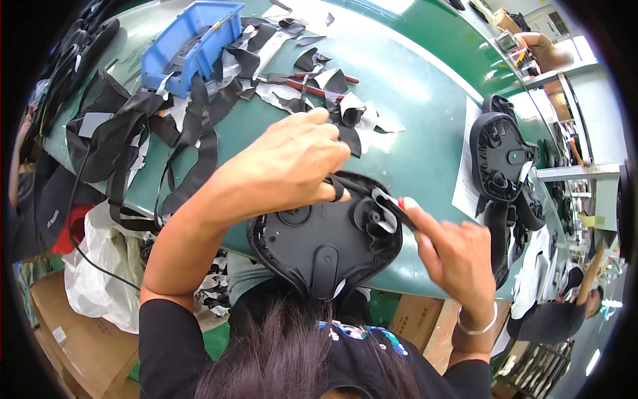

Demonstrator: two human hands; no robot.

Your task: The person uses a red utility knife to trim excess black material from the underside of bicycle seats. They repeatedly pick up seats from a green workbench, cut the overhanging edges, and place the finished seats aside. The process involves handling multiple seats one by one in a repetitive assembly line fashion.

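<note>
A black moulded shell (318, 243), like the underside of a seat, lies at the table's front edge with its inner side up. Dark covering material is folded around its rim, and a pale lining flap (385, 216) shows at its right. My left hand (299, 156) is closed above the shell's far edge, with a black strip of material (338, 189) at its lower fingers; part of the grip is hidden. At the right rim my right hand (455, 249) is closed around a slim tool (401, 205) with a red part. Its tip meets the lining flap.
A blue bin (193, 43) stands at the far left among black scraps (199, 126). Slim red tools (316, 88) lie beyond my left hand. More black shells (502, 156) are stacked at the right on a white sheet (468, 159). Other people (561, 312) are at the right.
</note>
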